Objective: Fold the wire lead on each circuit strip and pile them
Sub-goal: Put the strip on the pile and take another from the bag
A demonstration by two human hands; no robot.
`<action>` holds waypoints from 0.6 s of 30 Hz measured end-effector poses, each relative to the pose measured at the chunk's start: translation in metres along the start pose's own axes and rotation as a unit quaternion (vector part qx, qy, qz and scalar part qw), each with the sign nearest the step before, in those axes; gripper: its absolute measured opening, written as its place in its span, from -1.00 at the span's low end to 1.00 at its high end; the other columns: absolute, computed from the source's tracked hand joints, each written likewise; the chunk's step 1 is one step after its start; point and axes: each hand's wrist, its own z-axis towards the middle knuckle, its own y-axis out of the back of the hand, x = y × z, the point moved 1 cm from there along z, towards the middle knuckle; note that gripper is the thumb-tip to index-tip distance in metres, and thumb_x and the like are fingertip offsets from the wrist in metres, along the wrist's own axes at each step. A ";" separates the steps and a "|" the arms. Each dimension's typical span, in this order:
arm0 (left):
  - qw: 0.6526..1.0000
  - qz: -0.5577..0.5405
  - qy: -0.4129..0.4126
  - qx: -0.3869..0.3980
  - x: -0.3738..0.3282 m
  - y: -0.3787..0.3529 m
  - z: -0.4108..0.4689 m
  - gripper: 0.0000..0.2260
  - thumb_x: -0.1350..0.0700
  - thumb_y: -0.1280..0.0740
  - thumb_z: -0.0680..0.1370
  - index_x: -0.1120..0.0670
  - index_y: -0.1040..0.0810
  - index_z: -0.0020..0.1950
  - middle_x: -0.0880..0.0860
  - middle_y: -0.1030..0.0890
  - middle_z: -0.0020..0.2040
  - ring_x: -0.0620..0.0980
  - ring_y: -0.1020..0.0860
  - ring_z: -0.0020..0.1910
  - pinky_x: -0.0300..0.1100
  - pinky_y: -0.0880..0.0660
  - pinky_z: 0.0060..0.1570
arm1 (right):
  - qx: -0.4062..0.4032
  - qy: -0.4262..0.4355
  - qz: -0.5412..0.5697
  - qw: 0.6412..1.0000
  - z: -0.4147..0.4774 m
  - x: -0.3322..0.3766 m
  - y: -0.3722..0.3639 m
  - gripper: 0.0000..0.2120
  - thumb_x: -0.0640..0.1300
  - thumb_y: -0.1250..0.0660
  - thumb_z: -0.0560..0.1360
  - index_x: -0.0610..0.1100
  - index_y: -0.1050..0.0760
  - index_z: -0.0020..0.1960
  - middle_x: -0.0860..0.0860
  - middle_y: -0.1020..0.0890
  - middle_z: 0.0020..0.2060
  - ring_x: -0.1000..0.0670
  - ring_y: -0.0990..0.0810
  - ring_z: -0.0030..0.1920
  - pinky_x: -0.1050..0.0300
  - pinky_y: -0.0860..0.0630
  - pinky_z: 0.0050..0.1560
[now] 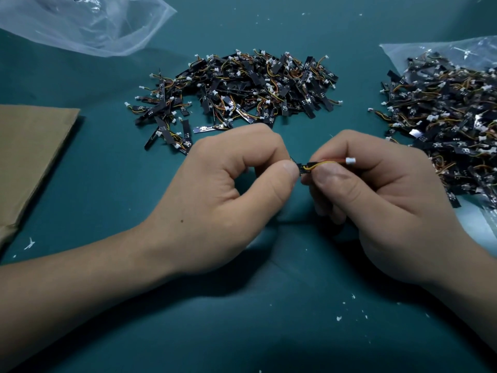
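Left hand (228,189) pinches one end of circuit strip (303,168), right hand (376,200) pinches its wire lead (322,164); long axis runs left-right between them, white connector (350,160) rightward.

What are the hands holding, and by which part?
One circuit strip: the left hand pinches its black board end, the right hand pinches the wire lead, white connector sticking out.

Teal across the table mat (269,332), speckled with white crumbs. Black on the circuit strip (302,168), with yellow and red wire lead (322,163) and white plug (350,160). Brown on the cardboard (32,146). Hazy clear on the plastic bag (80,25).
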 end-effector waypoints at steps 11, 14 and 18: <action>0.997 0.039 -0.053 0.050 -0.008 0.000 -0.002 -0.79 0.14 -0.26 0.55 0.09 -0.54 -0.27 0.07 -0.56 -0.23 0.09 -0.53 -0.20 -0.03 -0.42 -0.15 | 0.073 -0.034 0.091 0.993 -0.002 0.000 0.006 -0.74 -0.04 -0.24 0.56 -0.16 -0.60 -0.16 0.14 -0.48 -0.51 0.02 -0.45 -0.52 0.20 -0.35 -0.49; 0.993 0.077 -0.037 0.085 -0.007 0.000 -0.002 -0.78 0.08 -0.22 0.57 0.04 -0.61 -0.20 0.01 -0.60 -0.17 0.08 -0.54 -0.14 0.10 -0.41 -0.08 | 0.050 -0.017 0.066 0.996 -0.002 0.000 0.005 -0.74 -0.05 -0.23 0.56 -0.09 -0.61 -0.21 0.06 -0.48 -0.52 0.10 -0.45 -0.54 0.29 -0.34 -0.46; 0.992 0.076 -0.026 0.096 -0.009 0.003 -0.001 -0.82 0.20 -0.27 0.49 0.03 -0.62 -0.23 -0.03 -0.61 -0.18 0.03 -0.55 -0.13 0.05 -0.40 -0.03 | 0.048 0.016 -0.003 0.999 -0.001 0.002 0.003 -0.74 -0.06 -0.21 0.60 -0.06 -0.59 -0.19 0.04 -0.53 -0.49 0.09 -0.48 -0.53 0.26 -0.33 -0.46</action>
